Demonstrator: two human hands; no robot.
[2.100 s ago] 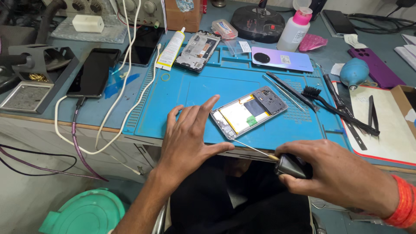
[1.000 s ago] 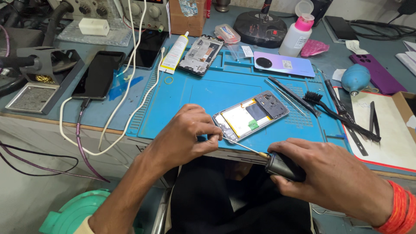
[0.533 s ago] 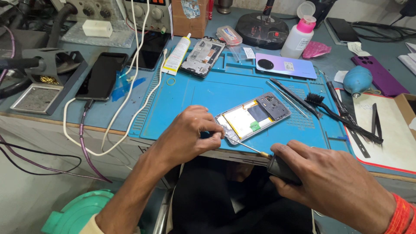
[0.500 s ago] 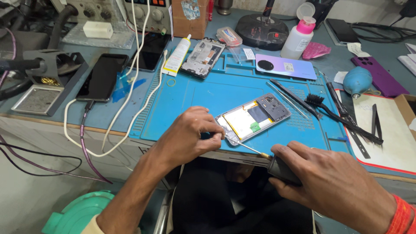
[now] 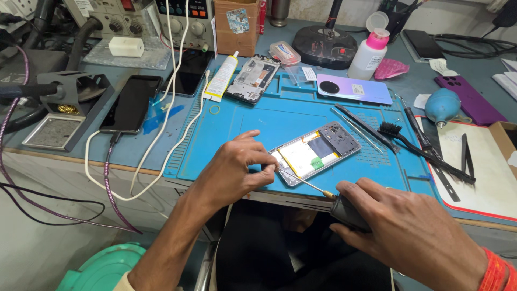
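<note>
**Phone with its back off, screwdriver at its corner**

Phone (image 5: 315, 155) lies open on the blue mat (image 5: 258, 124) near the bench edge. The left hand (image 5: 237, 170) pinches its near corner, fingers curled tight. The right hand (image 5: 401, 226) grips a screwdriver (image 5: 334, 199), tip at that corner. A slip could gouge the exposed board, or the phone could slide off the edge.

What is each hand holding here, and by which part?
The right hand holds a screwdriver by its dark handle. The left hand pinches the near corner of the opened phone, steadying it on the blue mat.
</note>
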